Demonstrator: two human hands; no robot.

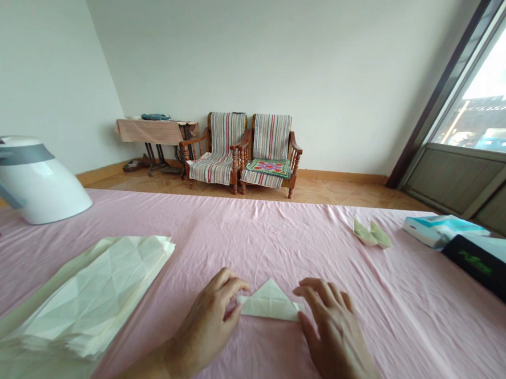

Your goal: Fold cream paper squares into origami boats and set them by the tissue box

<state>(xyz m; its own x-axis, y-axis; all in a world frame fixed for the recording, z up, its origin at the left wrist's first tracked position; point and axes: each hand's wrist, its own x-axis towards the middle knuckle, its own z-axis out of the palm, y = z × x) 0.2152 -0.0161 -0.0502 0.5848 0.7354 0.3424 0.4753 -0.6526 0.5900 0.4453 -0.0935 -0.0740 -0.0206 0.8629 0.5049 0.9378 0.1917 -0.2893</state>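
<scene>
A small pale-green sheet of paper, folded into a triangle with a narrow band along its base (271, 304), lies in front of me on the pink cloth. My left hand (213, 309) has its thumb and fingers curled around the left corner. At the right corner is my right hand (332, 322), its thumb against the paper's edge and its index finger just above. Both hands rest low over the cloth. To the left lies a stack of creased pale-green sheets (100, 290). A small folded paper boat (371, 235) stands farther off on the right.
On the pink tablecloth (247, 235) stand a white and grey jug (51, 182) at the left and a blue-and-white tissue pack (435, 230) at the right. A black box (485, 272) lies beside the pack. Two wooden armchairs (271, 148) stand beyond the table.
</scene>
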